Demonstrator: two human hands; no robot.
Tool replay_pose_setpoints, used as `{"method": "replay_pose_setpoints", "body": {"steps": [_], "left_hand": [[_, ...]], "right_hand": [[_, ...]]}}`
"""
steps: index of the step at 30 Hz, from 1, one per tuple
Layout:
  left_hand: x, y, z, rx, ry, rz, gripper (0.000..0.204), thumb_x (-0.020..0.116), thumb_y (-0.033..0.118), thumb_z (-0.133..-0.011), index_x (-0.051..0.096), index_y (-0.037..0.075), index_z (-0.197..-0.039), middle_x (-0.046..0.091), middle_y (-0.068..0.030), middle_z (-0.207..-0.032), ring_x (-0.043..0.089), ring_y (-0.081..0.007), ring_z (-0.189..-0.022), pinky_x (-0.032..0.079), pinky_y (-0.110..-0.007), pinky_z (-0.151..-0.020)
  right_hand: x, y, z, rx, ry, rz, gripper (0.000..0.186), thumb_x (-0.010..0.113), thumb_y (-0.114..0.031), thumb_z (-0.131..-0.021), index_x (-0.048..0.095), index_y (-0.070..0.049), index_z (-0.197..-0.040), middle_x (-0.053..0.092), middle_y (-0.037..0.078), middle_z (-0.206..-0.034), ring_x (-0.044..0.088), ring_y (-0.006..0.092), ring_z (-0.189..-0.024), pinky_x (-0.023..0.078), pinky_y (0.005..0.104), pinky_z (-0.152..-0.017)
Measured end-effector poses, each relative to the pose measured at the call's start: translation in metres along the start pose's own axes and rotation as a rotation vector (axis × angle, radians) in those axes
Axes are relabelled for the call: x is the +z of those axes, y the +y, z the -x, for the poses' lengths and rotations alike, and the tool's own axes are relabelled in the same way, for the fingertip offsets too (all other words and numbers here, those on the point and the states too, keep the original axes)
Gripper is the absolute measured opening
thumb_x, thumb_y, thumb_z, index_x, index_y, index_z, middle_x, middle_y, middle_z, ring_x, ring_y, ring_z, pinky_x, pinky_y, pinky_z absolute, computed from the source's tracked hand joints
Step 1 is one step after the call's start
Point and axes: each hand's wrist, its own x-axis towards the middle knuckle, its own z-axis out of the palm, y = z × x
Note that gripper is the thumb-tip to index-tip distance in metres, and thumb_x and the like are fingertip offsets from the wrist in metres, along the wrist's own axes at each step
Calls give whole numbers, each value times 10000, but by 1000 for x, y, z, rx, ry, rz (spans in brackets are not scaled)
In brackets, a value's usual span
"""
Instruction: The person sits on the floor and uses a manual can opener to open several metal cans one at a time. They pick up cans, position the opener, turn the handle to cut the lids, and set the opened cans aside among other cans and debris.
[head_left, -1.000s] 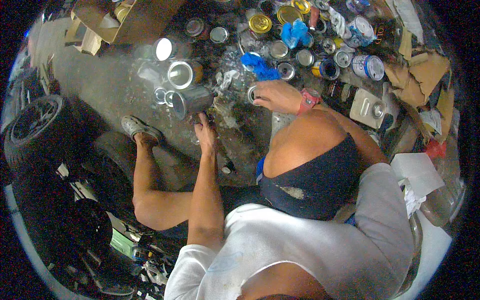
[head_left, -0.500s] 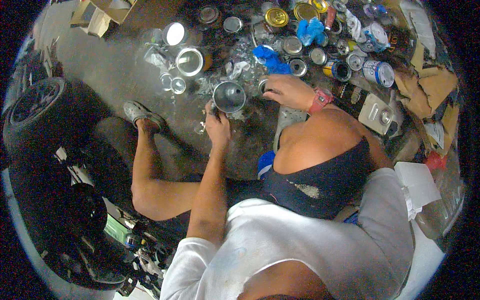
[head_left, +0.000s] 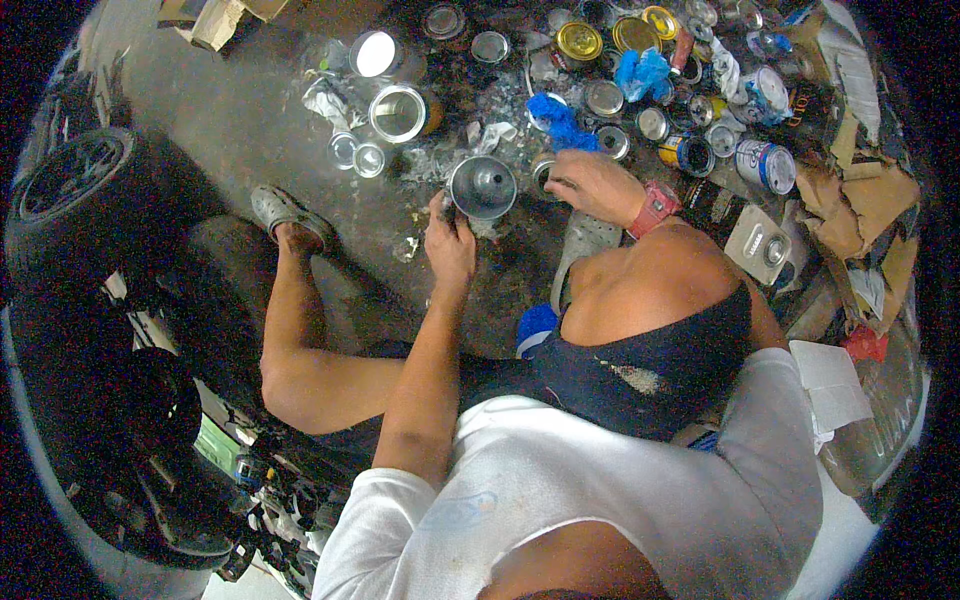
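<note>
My left hand is closed around the lower side of a round grey metal cup. The cup's open mouth faces up, and a dark spot shows on its inside. Just right of it, my right hand, with a red watch on the wrist, has its fingers bent at the rim of a small round can. The fingers partly cover this can, so its contents are hidden. A crumpled blue cloth lies just beyond my right hand. White crumpled paper is on the floor behind the cup.
Several paint cans and lids crowd the far right, among them a white and blue can and a gold lid. An open can stands at far left. Torn cardboard lies right; a car wheel is at left.
The view has shifted, so the floor things appear farther right and slightly higher. Both hands keep nearly the same places beside the cup and the small can.
</note>
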Motion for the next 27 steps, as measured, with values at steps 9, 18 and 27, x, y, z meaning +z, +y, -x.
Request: {"method": "replay_pose_setpoints", "body": {"steps": [9, 18, 27], "left_hand": [[12, -37, 2, -298, -83, -131, 405, 628, 302, -1019, 621, -100, -1068, 659, -290, -1038, 608, -418, -920, 480, -457, -866], [11, -54, 5, -266, -2, 217, 431, 540, 381, -1092, 610, -28, -1209, 693, -128, -1081, 602, -235, -947, 476, -385, -880], [5, -18, -5, -468, 21, 319, 466, 564, 439, -1078, 611, -17, -1162, 647, -88, -967, 550, -209, -855, 460, -373, -811]], "right_hand": [[-1, -7, -4, 55, -31, 73, 221, 645, -244, -987, 690, -30, -1020, 633, 172, -996, 633, 389, -944, 517, 489, -824], [2, -1, -3, 69, -5, 42, 200, 641, -243, -989, 692, -51, -1006, 626, 153, -966, 636, 377, -956, 514, 496, -830], [5, 3, -2, 6, -35, 26, 241, 635, -273, -993, 690, -39, -988, 624, 157, -944, 640, 381, -942, 517, 502, -835]]}}
